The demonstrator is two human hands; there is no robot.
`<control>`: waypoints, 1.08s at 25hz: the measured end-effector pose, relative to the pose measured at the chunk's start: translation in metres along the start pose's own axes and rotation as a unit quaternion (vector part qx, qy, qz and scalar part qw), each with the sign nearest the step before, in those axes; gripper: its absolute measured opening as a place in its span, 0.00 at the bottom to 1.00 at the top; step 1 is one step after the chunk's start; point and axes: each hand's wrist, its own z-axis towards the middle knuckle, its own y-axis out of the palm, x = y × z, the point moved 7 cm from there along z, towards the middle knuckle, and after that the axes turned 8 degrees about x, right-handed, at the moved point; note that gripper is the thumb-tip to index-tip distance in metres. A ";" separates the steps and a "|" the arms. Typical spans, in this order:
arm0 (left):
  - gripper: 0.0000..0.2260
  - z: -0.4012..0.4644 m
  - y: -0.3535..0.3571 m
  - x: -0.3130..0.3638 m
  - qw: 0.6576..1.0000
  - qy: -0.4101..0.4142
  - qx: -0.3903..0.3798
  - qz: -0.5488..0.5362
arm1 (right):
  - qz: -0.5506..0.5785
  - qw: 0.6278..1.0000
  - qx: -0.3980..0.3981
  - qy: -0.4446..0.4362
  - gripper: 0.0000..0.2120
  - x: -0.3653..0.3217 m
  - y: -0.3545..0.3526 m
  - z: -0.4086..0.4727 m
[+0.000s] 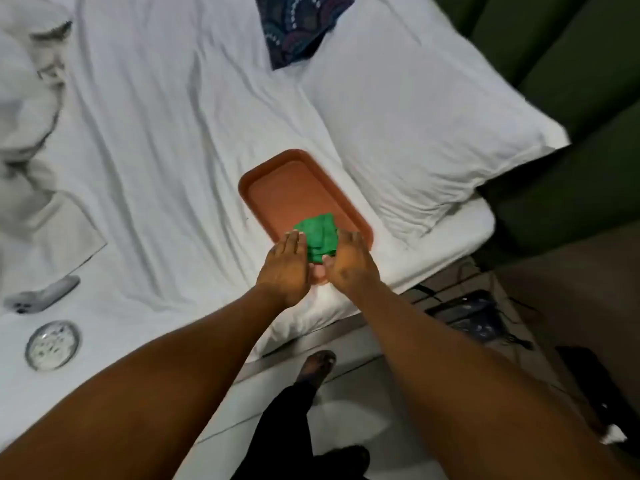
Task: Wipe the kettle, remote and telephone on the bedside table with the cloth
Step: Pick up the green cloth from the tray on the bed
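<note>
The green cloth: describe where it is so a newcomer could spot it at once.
On the white-sheeted bed, beside the white pillow, lies an orange rectangular plastic tray. The folded green cloth sits at its near end between both hands, the only green item on the bed.

A bed with a rumpled white sheet [166, 140] and white pillow [415, 133] stands against a dark green padded headboard [561, 81]; pale tiled floor [349, 403] lies below.
</note>
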 end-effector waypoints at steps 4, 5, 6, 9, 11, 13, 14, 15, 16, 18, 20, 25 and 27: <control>0.21 0.027 0.024 -0.035 0.988 -0.062 -0.012 -0.142 | 0.034 0.995 -0.035 0.091 0.27 0.021 0.042 0.041; 0.17 0.038 0.031 -0.040 0.983 -0.077 -0.010 -0.165 | 0.022 0.994 -0.032 0.106 0.27 0.027 0.050 0.054; 0.14 0.046 0.037 -0.042 0.979 -0.094 -0.008 -0.182 | 0.008 0.993 -0.029 0.116 0.28 0.031 0.055 0.063; 0.11 0.078 0.049 -0.054 0.955 -0.187 0.026 -0.227 | -0.009 0.991 -0.026 0.130 0.29 0.047 0.069 0.090; 0.12 0.092 0.065 -0.067 0.908 -0.295 0.031 -0.294 | 0.003 0.986 -0.039 0.163 0.30 0.058 0.082 0.104; 0.17 0.097 0.084 -0.074 0.846 -0.387 0.018 -0.367 | 0.005 0.974 -0.066 0.218 0.31 0.070 0.096 0.109; 0.20 0.098 0.093 -0.076 0.821 -0.416 0.007 -0.391 | 0.038 0.961 -0.092 0.257 0.31 0.075 0.105 0.107; 0.22 0.098 0.100 -0.077 0.805 -0.434 -0.003 -0.404 | 0.092 0.944 -0.119 0.295 0.29 0.080 0.114 0.102; 0.22 0.097 0.103 -0.077 0.795 -0.446 -0.010 -0.411 | 0.150 0.924 -0.138 0.325 0.28 0.083 0.120 0.097; 0.18 0.094 0.106 -0.073 0.772 -0.449 -0.017 -0.450 | 0.224 0.904 -0.123 0.344 0.26 0.094 0.118 0.089; 0.13 0.091 0.104 -0.051 0.721 -0.442 -0.038 -0.532 | 0.284 0.891 -0.055 0.350 0.19 0.114 0.096 0.077; 0.11 0.089 0.108 0.067 0.679 -0.345 -0.172 -0.625 | 0.428 0.805 0.023 0.411 0.09 0.192 0.050 0.005; 0.15 0.082 0.117 0.121 0.696 -0.309 -0.225 -0.608 | 0.466 0.763 0.053 0.445 0.11 0.228 0.032 -0.032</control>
